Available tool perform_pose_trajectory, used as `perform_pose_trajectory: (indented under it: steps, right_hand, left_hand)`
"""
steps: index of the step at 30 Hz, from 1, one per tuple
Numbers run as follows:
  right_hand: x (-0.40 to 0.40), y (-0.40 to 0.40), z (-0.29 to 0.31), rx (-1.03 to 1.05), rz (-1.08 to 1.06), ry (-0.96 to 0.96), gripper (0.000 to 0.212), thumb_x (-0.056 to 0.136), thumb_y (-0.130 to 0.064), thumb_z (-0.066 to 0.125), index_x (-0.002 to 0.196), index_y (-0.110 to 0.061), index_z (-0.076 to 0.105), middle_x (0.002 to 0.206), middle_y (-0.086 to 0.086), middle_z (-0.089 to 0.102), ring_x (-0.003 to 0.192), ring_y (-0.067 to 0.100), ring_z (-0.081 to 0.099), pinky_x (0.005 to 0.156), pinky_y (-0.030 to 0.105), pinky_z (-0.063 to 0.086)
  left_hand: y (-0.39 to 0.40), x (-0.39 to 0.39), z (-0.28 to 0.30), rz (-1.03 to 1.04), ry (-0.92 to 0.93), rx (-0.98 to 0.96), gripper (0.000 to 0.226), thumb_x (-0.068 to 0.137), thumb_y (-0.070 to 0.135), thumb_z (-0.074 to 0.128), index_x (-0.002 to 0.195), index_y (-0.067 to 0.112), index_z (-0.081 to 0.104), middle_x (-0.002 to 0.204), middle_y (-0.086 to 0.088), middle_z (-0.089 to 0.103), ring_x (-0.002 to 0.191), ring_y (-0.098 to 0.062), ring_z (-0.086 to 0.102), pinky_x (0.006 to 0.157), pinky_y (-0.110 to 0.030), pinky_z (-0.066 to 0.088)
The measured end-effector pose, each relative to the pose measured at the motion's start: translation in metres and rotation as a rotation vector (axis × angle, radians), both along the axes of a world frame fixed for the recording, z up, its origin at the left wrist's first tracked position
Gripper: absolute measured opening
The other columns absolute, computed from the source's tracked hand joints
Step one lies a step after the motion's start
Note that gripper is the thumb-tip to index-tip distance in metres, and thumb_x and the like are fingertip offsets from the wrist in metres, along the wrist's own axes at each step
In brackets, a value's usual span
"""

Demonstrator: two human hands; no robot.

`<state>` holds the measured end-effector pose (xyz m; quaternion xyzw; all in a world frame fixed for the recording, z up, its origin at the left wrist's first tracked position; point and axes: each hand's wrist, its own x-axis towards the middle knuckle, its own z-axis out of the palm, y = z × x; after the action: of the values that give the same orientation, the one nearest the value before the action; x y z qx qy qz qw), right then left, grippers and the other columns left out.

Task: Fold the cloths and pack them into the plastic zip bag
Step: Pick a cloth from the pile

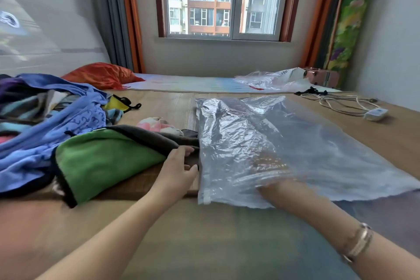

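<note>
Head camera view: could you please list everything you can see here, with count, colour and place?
Plastic zip bag: one, clear, centre of mat.
Green cloth: one, green with dark grey backing, left of bag.
Cloth pile: several, mostly blue, far left.
Pink cloth: one, pink and white, behind green cloth.
Red bag: one, far left.
Second plastic bag: one, clear, far right.
Power cable: one, white, right.
Window: one, back wall.
Left hand: on the dark cloth at bag's edge.
Right hand: inside bag, blurred.
</note>
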<state>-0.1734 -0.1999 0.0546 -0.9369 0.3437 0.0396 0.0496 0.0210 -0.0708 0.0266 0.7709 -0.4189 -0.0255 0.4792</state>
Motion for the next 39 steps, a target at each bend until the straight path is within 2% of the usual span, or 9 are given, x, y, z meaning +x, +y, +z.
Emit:
perform_pose_trajectory:
  steps: [3, 6, 8, 11, 14, 20, 28, 32, 39]
  right_hand:
    - [-0.024, 0.031, -0.007, -0.118, 0.089, -0.039, 0.031, 0.104, -0.033, 0.023, 0.115, -0.017, 0.046, 0.128, 0.013, 0.055, 0.114, 0.028, 0.051, 0.094, 0.035, 0.04]
    - [-0.04, 0.057, -0.02, -0.167, 0.154, -0.05, 0.053, 0.102, -0.043, 0.019, 0.149, -0.02, 0.023, 0.157, 0.006, 0.024, 0.145, 0.021, 0.019, 0.116, 0.038, 0.021]
    - [-0.044, 0.078, -0.026, -0.245, 0.165, -0.057, 0.062, 0.098, -0.046, 0.007, 0.152, -0.018, 0.018, 0.159, 0.006, 0.019, 0.147, 0.021, 0.017, 0.117, 0.037, 0.021]
    - [-0.035, 0.104, -0.027, -0.418, 0.155, -0.177, 0.072, 0.081, -0.044, 0.006, 0.117, -0.012, 0.06, 0.12, 0.012, 0.059, 0.11, 0.03, 0.055, 0.088, 0.039, 0.049]
    - [-0.014, 0.12, -0.029, -0.481, 0.19, -0.395, 0.037, 0.078, -0.037, 0.033, 0.069, -0.015, 0.061, 0.073, 0.005, 0.057, 0.071, 0.026, 0.057, 0.053, 0.036, 0.05]
    - [0.055, 0.144, -0.044, -0.18, 0.345, -0.616, 0.018, 0.093, -0.03, 0.047, 0.091, -0.017, 0.059, 0.095, -0.003, 0.052, 0.096, 0.017, 0.049, 0.076, 0.028, 0.041]
    - [0.112, 0.156, -0.049, 0.075, 0.382, -0.804, 0.004, 0.086, -0.019, 0.057, 0.087, -0.022, 0.057, 0.089, -0.011, 0.053, 0.082, 0.009, 0.054, 0.074, 0.027, 0.046]
    - [0.133, 0.158, -0.055, 0.214, 0.354, -0.834, 0.013, 0.086, -0.01, 0.057, 0.096, -0.018, 0.059, 0.096, -0.007, 0.054, 0.086, 0.008, 0.056, 0.075, 0.016, 0.041]
    - [0.155, 0.17, -0.054, 0.441, 0.383, -1.026, 0.026, 0.086, -0.012, 0.065, 0.108, -0.021, 0.057, 0.106, -0.004, 0.057, 0.079, 0.004, 0.06, 0.072, 0.01, 0.044]
  left_hand:
    - [0.026, -0.014, -0.006, 0.021, -0.027, -0.03, 0.033, 0.088, 0.007, 0.06, 0.121, 0.011, 0.056, 0.118, -0.004, 0.055, 0.094, -0.01, 0.055, 0.082, -0.015, 0.038]
    - [0.051, -0.02, -0.019, 0.082, -0.021, -0.079, 0.028, 0.086, 0.003, 0.059, 0.11, 0.017, 0.059, 0.112, -0.003, 0.058, 0.091, -0.013, 0.06, 0.08, -0.019, 0.041]
    - [0.068, -0.022, -0.027, 0.131, -0.032, -0.114, 0.027, 0.084, 0.002, 0.06, 0.105, 0.019, 0.059, 0.109, -0.002, 0.059, 0.09, -0.016, 0.062, 0.079, -0.022, 0.042]
    - [0.096, -0.019, -0.033, 0.23, -0.085, -0.183, 0.028, 0.082, 0.001, 0.062, 0.105, 0.017, 0.061, 0.107, -0.001, 0.058, 0.094, -0.017, 0.059, 0.085, -0.029, 0.046]
    - [0.125, -0.008, -0.04, 0.366, -0.128, -0.266, 0.031, 0.081, 0.001, 0.065, 0.107, 0.016, 0.058, 0.106, -0.001, 0.053, 0.095, -0.015, 0.052, 0.089, -0.031, 0.043]
    - [0.156, 0.036, -0.045, 0.577, 0.076, -0.403, 0.042, 0.08, 0.013, 0.074, 0.112, 0.01, 0.047, 0.111, -0.01, 0.052, 0.099, -0.023, 0.052, 0.089, -0.033, 0.044]
    - [0.159, 0.068, -0.039, 0.638, 0.287, -0.349, 0.056, 0.076, 0.031, 0.08, 0.117, 0.008, 0.049, 0.113, -0.004, 0.057, 0.112, -0.026, 0.055, 0.092, -0.029, 0.042]
    - [0.156, 0.065, -0.041, 0.62, 0.267, -0.401, 0.053, 0.075, 0.026, 0.081, 0.116, 0.01, 0.052, 0.114, -0.005, 0.061, 0.109, -0.024, 0.058, 0.092, -0.03, 0.044]
    - [0.162, 0.046, -0.036, 0.592, 0.131, -0.502, 0.049, 0.072, 0.012, 0.082, 0.104, 0.019, 0.046, 0.084, 0.003, 0.059, 0.079, -0.013, 0.061, 0.076, -0.028, 0.05]
